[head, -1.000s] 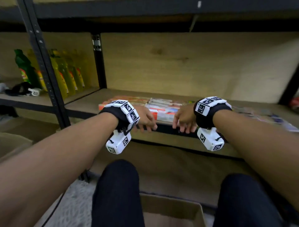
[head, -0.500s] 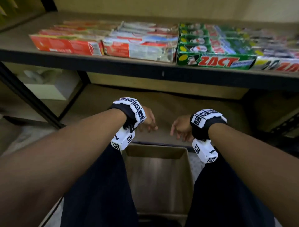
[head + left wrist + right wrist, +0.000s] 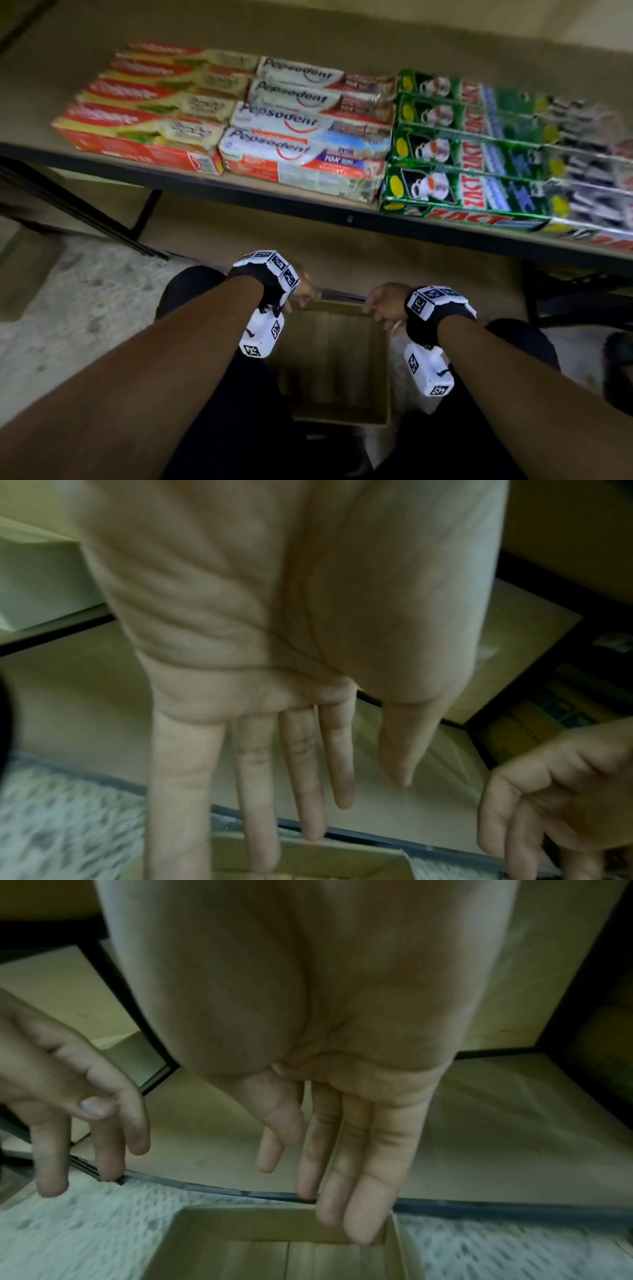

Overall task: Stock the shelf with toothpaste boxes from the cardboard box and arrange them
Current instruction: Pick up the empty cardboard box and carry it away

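Both grips are loose and hold nothing: the left hand [image 3: 274,669] and right hand [image 3: 342,1083] hang with fingers straight over the far rim of the cardboard box [image 3: 337,359] on the floor. Toothpaste boxes [image 3: 308,126] lie in rows on the shelf [image 3: 212,186] above.

We see dim, greenish wrist views; motion blur smears the toothpaste boxes [image 3: 507,164] toward the shelf's [image 3: 239,195] right end.
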A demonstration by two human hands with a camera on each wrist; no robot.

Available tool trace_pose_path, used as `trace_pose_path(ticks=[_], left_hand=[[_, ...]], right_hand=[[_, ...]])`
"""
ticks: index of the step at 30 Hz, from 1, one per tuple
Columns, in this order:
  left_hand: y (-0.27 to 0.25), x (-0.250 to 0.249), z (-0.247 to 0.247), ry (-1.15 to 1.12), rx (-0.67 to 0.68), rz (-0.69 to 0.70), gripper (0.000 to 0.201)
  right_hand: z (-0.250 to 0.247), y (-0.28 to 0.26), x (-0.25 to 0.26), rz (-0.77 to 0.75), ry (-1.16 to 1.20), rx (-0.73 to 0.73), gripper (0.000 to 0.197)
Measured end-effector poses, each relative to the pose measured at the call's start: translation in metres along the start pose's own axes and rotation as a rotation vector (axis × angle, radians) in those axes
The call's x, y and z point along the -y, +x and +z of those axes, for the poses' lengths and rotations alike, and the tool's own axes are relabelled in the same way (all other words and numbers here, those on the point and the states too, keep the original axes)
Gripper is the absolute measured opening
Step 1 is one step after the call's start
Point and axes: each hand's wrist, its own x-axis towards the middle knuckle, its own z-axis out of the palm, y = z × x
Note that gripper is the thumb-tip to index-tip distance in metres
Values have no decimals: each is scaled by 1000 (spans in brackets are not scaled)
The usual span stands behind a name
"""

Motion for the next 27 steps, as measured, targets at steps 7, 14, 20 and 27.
trace_pose_path(ticks=[7,14,20,27], left_hand=[[-118,-20,-10,-244,-22,-105,40],[-212,-52,-14,-506,17,-180,44],[-250,-40,-8,-677,79,-291,45],[-231,6,8,-848,-48,-312,19]], right_hand=[[-12,-112,19,42,175,4,30],[-16,-192,33,107,438,-55,33],[-12,-237,30,175,587,24,35],[10,-232,3,296,989,4,26]])
